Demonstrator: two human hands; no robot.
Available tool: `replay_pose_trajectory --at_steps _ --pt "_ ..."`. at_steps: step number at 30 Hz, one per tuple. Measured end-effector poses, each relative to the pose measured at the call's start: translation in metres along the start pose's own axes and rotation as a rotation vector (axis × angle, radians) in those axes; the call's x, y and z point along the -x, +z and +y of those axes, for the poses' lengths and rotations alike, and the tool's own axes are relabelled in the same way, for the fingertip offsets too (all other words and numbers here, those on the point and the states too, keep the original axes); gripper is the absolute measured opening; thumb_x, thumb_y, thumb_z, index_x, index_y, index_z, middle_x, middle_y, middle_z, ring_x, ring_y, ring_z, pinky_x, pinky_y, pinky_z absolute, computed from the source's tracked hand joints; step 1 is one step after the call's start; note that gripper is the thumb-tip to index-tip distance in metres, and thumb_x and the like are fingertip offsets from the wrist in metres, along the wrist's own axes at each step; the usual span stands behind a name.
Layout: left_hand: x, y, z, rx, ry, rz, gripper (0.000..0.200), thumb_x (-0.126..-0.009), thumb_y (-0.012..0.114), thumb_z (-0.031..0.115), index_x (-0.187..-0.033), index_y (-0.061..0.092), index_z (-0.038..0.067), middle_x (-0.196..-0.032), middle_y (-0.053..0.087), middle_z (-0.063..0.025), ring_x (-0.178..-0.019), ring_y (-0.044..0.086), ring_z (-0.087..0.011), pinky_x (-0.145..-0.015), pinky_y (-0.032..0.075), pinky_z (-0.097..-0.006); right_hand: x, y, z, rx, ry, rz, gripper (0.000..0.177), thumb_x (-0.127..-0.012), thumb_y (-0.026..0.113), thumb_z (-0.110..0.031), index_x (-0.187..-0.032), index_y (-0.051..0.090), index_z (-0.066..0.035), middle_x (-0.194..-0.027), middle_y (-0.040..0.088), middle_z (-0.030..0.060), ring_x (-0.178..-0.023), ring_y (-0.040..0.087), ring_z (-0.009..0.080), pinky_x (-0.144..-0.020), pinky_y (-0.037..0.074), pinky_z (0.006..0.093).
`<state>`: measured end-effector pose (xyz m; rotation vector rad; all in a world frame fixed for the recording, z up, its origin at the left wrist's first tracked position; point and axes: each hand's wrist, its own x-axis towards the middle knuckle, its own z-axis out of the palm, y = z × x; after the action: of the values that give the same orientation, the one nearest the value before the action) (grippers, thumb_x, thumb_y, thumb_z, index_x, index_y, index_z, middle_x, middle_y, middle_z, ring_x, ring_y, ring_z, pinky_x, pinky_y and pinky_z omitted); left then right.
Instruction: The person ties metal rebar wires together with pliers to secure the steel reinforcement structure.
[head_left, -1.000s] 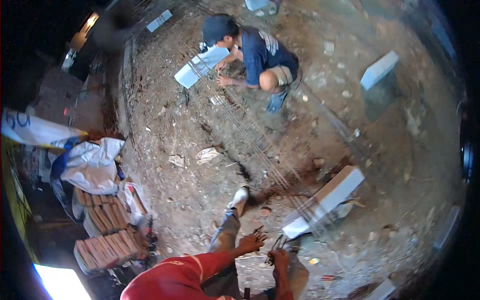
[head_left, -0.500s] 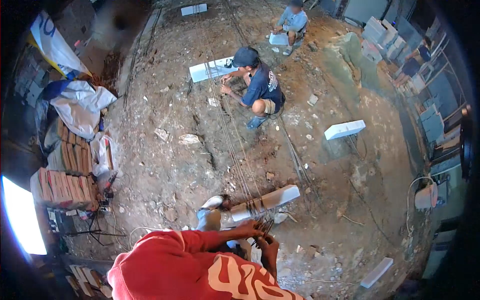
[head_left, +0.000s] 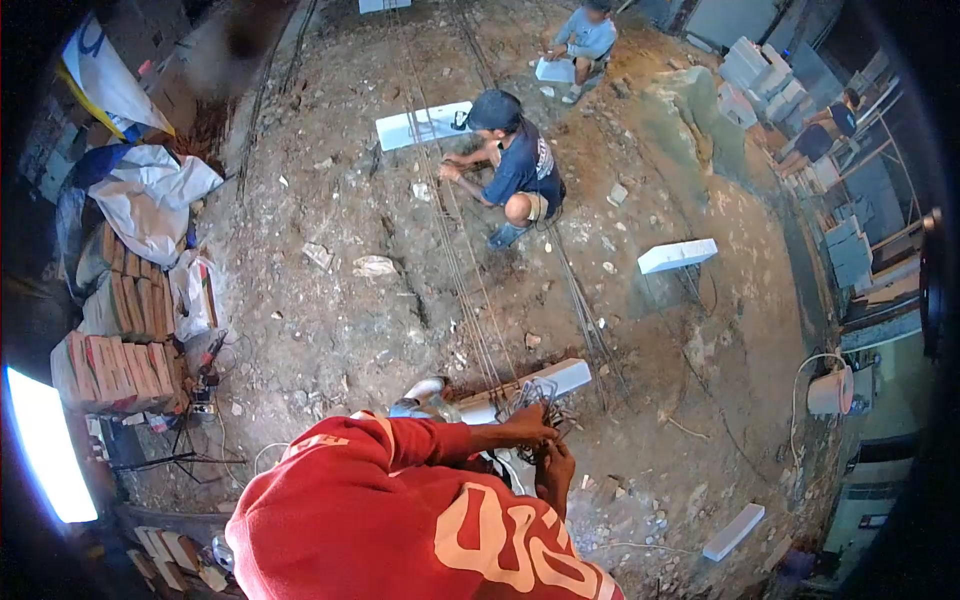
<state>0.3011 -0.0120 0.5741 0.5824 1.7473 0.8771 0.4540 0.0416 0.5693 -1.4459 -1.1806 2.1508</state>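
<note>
My left hand [head_left: 530,427] is closed around a bunch of bent metal stirrups [head_left: 548,399], whose loops fan out above the fingers. Just below it, my right hand [head_left: 555,470] is also closed at the lower part of the bunch; its fingertips are partly hidden. Beyond the hands lies a long white block [head_left: 560,378], partly covered by the stirrups. Several long steel bars [head_left: 465,285] run from this block across the ground to another white block [head_left: 398,131], where a person [head_left: 525,165] in a dark cap squats with both hands at the bars.
More bars [head_left: 580,300] lie to the right, near a white block [head_left: 680,255]. Another block [head_left: 735,531] is at lower right. Stacked bags [head_left: 120,370] and a bright lamp [head_left: 50,445] stand left. A second person [head_left: 588,40] squats far back; a bucket [head_left: 830,390] is right.
Both my hands have moved up and slightly right with the stirrups, which now spread out in front of the near block. My view has shifted slightly.
</note>
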Motion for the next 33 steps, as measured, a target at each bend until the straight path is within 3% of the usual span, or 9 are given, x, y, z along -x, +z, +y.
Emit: replay_pose_trajectory --at_steps 5,9,11,16,18,22,25,29,33 --pt "0.017 -0.031 0.013 0.117 -0.047 -0.033 0.044 -0.073 0.073 0.043 -0.083 0.068 0.0 -0.078 0.069 -0.0147 -0.07 0.067 -0.0249 -0.063 0.052 -0.0414 0.005 0.031 -0.011 -0.117 0.004 -0.005 0.017 -0.092 0.054 -0.001 -0.106 0.062 0.005 -0.095 0.065 0.0077 -0.085 0.063 0.0165 -0.076 0.051 0.0289" --pt "0.016 -0.039 0.003 0.373 -0.229 -0.19 0.033 -0.082 0.068 0.036 -0.093 0.069 0.005 -0.077 0.068 -0.0111 -0.068 0.066 -0.0204 -0.06 0.051 -0.0399 -0.031 0.013 0.026 0.638 -0.476 -0.284 0.031 -0.096 0.056 -0.023 -0.117 0.057 -0.001 -0.109 0.063 0.0081 -0.096 0.064 0.0187 -0.082 0.052 0.0293" --pt "-0.009 -0.02 -0.034 0.134 0.203 -0.096 0.045 -0.087 0.059 0.044 -0.085 0.072 0.001 -0.072 0.069 -0.0145 -0.053 0.063 -0.0216 -0.052 0.052 -0.0356 -0.008 0.048 -0.001 0.241 -0.132 -0.255 0.023 -0.092 0.053 -0.011 -0.109 0.055 0.004 -0.108 0.059 0.0105 -0.093 0.06 0.0169 -0.081 0.051 0.0283" --pt "0.001 -0.044 -0.028 0.021 0.221 -0.252 0.065 -0.085 0.057 0.054 -0.098 0.068 -0.009 -0.1 0.066 -0.0281 -0.093 0.063 -0.0369 -0.086 0.047 -0.0449 0.01 0.091 -0.001 -0.079 0.014 -0.048 0.02 -0.092 0.054 -0.01 -0.106 0.058 0.004 -0.102 0.061 0.0092 -0.087 0.061 0.0166 -0.079 0.052 0.028" --pt "0.025 -0.048 -0.013 -0.127 0.018 -0.026 0.073 -0.082 0.059 0.057 -0.098 0.066 -0.014 -0.113 0.055 -0.0436 -0.111 0.055 -0.0492 -0.097 0.043 -0.05 0.005 0.093 0.015 -0.184 0.039 -0.008 0.019 -0.092 0.054 -0.01 -0.106 0.059 0.003 -0.101 0.061 0.0088 -0.086 0.061 0.0165 -0.078 0.052 0.0282" --pt "0.036 -0.074 -0.018 -0.112 0.087 -0.215 0.072 -0.08 0.061 0.055 -0.091 0.067 -0.015 -0.118 0.043 -0.0536 -0.116 0.049 -0.0542 -0.097 0.044 -0.05 -0.008 0.084 0.044 -0.397 0.092 0.082 0.018 -0.093 0.055 -0.01 -0.105 0.06 0.002 -0.099 0.062 0.008 -0.084 0.062 0.0162 -0.077 0.052 0.0286" --pt "0.042 -0.099 -0.021 -0.214 0.311 -0.21 0.056 -0.083 0.062 0.052 -0.089 0.067 -0.003 -0.081 0.066 -0.0236 -0.075 0.065 -0.033 -0.066 0.049 -0.0432 0.009 0.07 0.06 -0.201 -0.082 0.008 0.022 -0.091 0.057 -0.013 -0.109 0.059 0.001 -0.099 0.061 0.0072 -0.084 0.061 0.0157 -0.078 0.052 0.0284" --pt "0.026 -0.115 -0.065 -0.054 0.421 -0.051 0.055 -0.083 0.062 0.052 -0.095 0.07 -0.001 -0.082 0.068 -0.0236 -0.074 0.067 -0.0345 -0.069 0.051 -0.043 0.033 0.066 0.063 -0.059 -0.191 0.061 0.022 -0.089 0.067 -0.019 -0.106 0.058 -0.007 -0.09 0.057 -0.0005 -0.077 0.056 0.0114 -0.072 0.05 0.0262" --pt "0.026 -0.145 -0.108 -0.142 0.22 -0.064 0.048 -0.084 0.062 0.048 -0.103 0.073 0.005 -0.094 0.073 -0.0159 -0.085 0.069 -0.0324 -0.077 0.054 -0.0401 0.071 0.064 0.049 -0.593 0.037 0.073 0.022 -0.094 0.066 -0.031 -0.083 0.055 -0.016 -0.073 0.057 -0.0014 -0.066 0.055 0.0137 -0.064 0.049 0.0318"
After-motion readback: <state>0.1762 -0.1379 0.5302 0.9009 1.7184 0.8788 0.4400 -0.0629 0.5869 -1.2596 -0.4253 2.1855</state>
